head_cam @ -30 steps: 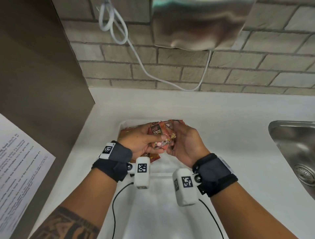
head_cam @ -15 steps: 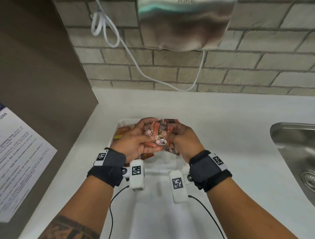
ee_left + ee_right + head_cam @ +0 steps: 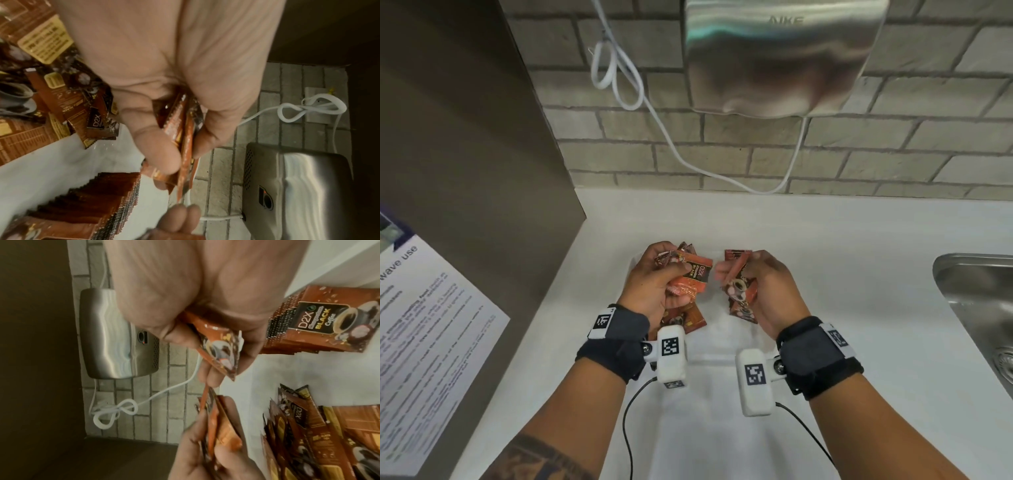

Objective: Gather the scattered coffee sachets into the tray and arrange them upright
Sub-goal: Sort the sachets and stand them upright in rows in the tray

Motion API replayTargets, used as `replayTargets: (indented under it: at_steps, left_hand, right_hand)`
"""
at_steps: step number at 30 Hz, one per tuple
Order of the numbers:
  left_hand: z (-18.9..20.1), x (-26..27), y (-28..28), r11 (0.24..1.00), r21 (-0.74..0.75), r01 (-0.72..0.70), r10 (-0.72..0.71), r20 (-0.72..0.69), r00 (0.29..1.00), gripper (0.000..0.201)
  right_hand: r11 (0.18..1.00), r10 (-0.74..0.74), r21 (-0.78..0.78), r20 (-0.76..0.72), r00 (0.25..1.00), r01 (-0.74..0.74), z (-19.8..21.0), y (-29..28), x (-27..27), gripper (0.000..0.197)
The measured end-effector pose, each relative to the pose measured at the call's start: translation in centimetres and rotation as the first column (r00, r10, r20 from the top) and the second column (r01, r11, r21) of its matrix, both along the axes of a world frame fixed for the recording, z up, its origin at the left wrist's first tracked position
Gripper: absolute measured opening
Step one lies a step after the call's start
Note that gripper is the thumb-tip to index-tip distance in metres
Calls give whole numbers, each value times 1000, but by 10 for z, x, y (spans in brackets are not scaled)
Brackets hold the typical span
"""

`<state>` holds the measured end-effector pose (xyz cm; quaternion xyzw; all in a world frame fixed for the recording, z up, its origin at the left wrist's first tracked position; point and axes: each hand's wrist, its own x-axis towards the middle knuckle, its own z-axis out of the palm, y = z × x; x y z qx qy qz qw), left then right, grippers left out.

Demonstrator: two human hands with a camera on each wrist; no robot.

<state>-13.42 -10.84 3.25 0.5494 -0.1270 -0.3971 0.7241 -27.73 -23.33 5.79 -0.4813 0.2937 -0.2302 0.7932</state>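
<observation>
Hands over tray point(image 3: 722, 346) | my left hand point(image 3: 654, 284) pinched a sachet bunch point(image 3: 693, 277) | right hand point(image 3: 767, 287) gripped one sachet point(image 3: 739, 291) | rest sat loose below

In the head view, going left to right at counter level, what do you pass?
Printed notice → left hand gripping a bunch of sachets → right hand gripping another bunch of sachets → steel sink.

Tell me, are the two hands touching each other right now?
Apart. The head view shows white surface between the left hand, gripping its sachets, and the right hand, gripping its own sachet.
</observation>
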Motion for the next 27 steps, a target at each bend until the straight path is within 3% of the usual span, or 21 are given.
replayTargets:
  at_steps: [2,5,7,9,13,16,20,27]
  left_hand:
    - [-1,-1,-4,1000,13,3,-3,38,999,29]
    - [2,-4,-8,999,41,12,-16,112,994,32]
    - [5,-6,-10,999,43,3,-8,119,993,38]
    - [7,-6,-8,999,39,-1,-3,86,996,39]
    - [6,-4,-1,998,36,49,-50,39,998,18]
    - [6,-7,0,994,47,101,-104,64,993,33]
    - [8,-20,-2,994,-21,107,-107,15,994,46]
    - [7,-10,6,997,-65,44,-48,-69,996,37]
  right_hand:
    - [998,8,-63,-96,995,-14,-1,5,3,2]
    - [989,83,-105,-174,981,-103,-5,9,7,35]
    - [986,98,-113,-189,977,-121,-8,9,9,43]
    - [991,68,-101,-181,981,-87,-11,8,10,39]
    - [997,16,-66,-152,988,-27,-10,3,8,30]
    - [999,-38,-32,-83,996,36,-10,5,10,23]
    - [998,-43,52,-4,999,43,-11,17,15,31]
    - [997,-28,67,-13,1000,29,-3,8,9,37]
